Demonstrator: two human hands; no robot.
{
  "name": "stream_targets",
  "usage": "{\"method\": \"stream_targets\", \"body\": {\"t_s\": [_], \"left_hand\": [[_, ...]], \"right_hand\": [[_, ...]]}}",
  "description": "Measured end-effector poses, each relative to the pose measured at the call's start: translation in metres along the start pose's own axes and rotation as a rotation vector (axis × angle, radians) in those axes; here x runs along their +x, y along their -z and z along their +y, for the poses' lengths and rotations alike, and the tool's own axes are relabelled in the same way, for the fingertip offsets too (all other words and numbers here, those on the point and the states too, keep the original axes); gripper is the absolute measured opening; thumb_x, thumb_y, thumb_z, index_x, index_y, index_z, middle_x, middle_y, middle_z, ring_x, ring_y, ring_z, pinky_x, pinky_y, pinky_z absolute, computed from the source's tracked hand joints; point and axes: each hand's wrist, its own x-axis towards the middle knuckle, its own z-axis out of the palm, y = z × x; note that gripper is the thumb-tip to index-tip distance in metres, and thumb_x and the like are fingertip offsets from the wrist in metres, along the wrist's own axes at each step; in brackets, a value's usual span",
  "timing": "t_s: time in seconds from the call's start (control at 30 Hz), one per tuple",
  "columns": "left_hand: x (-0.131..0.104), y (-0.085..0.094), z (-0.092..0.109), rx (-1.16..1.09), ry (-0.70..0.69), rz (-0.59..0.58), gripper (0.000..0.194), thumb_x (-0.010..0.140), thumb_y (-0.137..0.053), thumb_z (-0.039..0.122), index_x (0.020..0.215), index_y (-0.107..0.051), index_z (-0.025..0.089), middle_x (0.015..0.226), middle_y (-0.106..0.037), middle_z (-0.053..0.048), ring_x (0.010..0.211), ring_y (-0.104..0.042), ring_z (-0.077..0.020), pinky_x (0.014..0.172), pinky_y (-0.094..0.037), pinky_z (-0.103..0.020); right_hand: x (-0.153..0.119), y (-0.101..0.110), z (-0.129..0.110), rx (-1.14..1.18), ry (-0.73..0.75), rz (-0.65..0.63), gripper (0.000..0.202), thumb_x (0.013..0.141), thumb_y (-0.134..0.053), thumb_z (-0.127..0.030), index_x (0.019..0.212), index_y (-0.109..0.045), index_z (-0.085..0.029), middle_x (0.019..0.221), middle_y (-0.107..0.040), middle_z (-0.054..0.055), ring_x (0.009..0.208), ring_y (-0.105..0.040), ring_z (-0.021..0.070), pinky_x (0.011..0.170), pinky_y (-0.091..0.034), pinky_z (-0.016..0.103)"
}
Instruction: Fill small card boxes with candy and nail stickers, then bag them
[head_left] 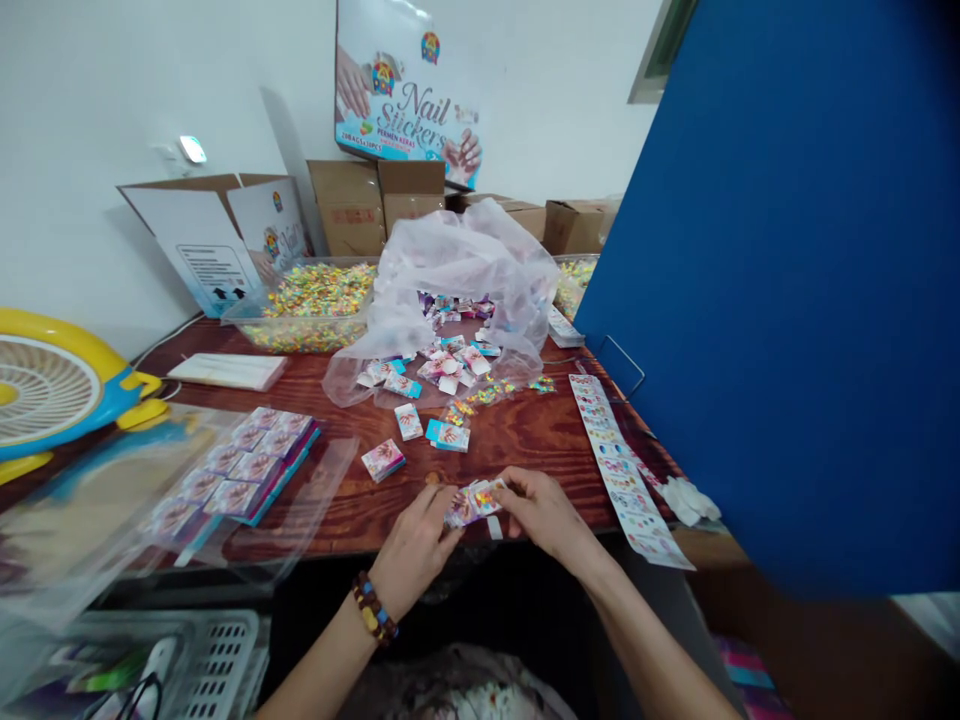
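At the table's front edge, my left hand (416, 540) has its fingers closed on the left end of a small printed box (461, 508). My right hand (547, 515) pinches a small packet of colourful candy (489, 494) at the right end of that box. A white flap sticks out below the box. Just beyond my hands lie a pink box (383, 459), a small white box (409, 422) and a blue-edged box (448, 435). Farther back, more small boxes (450, 365) spill from a translucent plastic bag (472, 250).
Left are stacked boxes (251, 465) on plastic, a yellow and blue fan (52, 390) and a candy tub (315, 300). A long sticker strip (626, 470) lies right, beside a blue panel (787, 300). A grey basket (225, 650) sits low left.
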Motion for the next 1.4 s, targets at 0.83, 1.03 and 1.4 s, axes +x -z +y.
{"method": "stream_targets", "body": {"t_s": [0.83, 1.03, 1.4], "left_hand": [[0.0, -0.012, 0.003, -0.057, -0.078, 0.108, 0.038, 0.088, -0.053, 0.013, 0.126, -0.047, 0.016, 0.117, -0.061, -0.012, 0.107, -0.063, -0.0234, 0.093, -0.055, -0.039], [0.002, -0.018, -0.002, -0.035, -0.092, 0.176, 0.038, 0.089, -0.054, 0.015, 0.127, -0.046, 0.016, 0.121, -0.059, -0.014, 0.111, -0.062, -0.024, 0.095, -0.054, -0.038], [0.007, -0.016, -0.002, -0.067, -0.123, 0.178, 0.041, 0.09, -0.052, 0.017, 0.131, -0.044, 0.017, 0.123, -0.058, -0.013, 0.115, -0.059, -0.0242, 0.099, -0.051, -0.039]], "right_hand": [[0.0, -0.021, 0.021, 0.533, -0.227, 0.016, 0.02, 0.062, -0.069, -0.032, 0.071, -0.07, -0.015, 0.049, -0.06, -0.002, 0.039, -0.048, 0.007, 0.037, -0.026, 0.018], [0.0, -0.032, 0.016, 0.499, -0.146, 0.167, 0.012, 0.062, -0.068, -0.029, 0.065, -0.067, -0.018, 0.047, -0.058, -0.006, 0.034, -0.046, 0.0074, 0.038, -0.033, 0.02], [0.002, -0.023, 0.017, 0.385, -0.144, 0.163, 0.016, 0.066, -0.068, -0.033, 0.07, -0.071, -0.018, 0.046, -0.056, -0.004, 0.035, -0.045, 0.0093, 0.04, -0.035, 0.022]]}}
